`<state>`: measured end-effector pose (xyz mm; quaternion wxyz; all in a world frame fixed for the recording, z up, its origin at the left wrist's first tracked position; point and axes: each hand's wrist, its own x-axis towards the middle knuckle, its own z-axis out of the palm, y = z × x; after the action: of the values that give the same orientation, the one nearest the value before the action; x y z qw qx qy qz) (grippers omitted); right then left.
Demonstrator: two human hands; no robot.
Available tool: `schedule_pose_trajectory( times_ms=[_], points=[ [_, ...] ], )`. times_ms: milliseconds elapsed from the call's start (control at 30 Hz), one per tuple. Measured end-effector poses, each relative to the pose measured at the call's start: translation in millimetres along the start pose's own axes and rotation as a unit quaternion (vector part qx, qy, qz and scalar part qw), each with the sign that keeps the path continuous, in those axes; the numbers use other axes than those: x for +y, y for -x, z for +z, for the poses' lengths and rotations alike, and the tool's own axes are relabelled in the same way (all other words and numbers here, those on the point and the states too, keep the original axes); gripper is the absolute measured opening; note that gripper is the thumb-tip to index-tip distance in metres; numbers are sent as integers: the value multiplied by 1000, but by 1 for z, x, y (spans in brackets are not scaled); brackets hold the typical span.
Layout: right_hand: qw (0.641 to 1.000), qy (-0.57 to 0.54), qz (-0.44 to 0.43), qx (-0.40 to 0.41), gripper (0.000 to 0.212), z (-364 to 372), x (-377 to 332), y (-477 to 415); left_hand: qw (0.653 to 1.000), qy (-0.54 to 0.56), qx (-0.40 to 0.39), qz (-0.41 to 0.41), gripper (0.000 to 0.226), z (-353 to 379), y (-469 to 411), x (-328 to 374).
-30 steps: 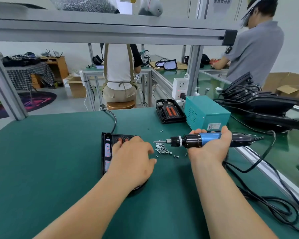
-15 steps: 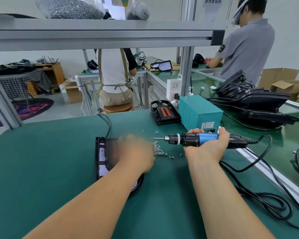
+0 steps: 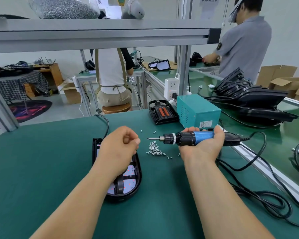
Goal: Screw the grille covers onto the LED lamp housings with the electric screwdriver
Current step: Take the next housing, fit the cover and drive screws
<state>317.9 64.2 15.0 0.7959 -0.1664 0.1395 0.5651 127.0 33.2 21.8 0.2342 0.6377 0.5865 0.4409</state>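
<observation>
The right hand [image 3: 202, 145] grips the electric screwdriver [image 3: 193, 138] palm-up, fingers wrapped round its blue and black barrel. The tool lies level above the tabletop [image 3: 41, 169], its long axis running 3 to 9 o'clock and the bit pointing to 9 o'clock, toward the left hand [image 3: 121, 145]. Its black cord [image 3: 259, 144] leaves the rear end at 3 o'clock and loops over the tabletop.

The left hand is held over the far half of the lamp housing [image 3: 128, 183], fingers curled and thumb tip against the forefinger. Whether it pinches a screw cannot be told.

The housing lies flat with its long axis 12 to 6 o'clock — rounded end at 6, square end at 12. Black bars cross a white board dotted red inside it. A cable [image 3: 107, 125] runs away from its 12 o'clock end.

A small pile of screws [image 3: 154, 149] lies between the hands, just under the bit, with strays around it. At 1 o'clock from the pile stands a teal power box [image 3: 198, 111], and just beside that, at its 9 o'clock, another black housing [image 3: 162, 112] with orange parts inside.
</observation>
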Motion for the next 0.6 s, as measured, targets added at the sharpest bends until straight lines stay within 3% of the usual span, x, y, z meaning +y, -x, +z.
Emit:
schedule_pose_trajectory(
  times_ms=[100, 167, 600],
  points=[
    [1000, 4, 19, -17, 34, 0, 7, 4, 961, 264, -1, -84, 16, -4, 9, -2],
    [999, 1, 30, -26, 33, 1, 10, 7, 932, 344, 0, -116, 12, -4, 12, -3],
    [998, 20, 21, -58, 32, 1, 14, 9, 913, 382, -37, -138, 18, -1, 17, -8]
  ],
)
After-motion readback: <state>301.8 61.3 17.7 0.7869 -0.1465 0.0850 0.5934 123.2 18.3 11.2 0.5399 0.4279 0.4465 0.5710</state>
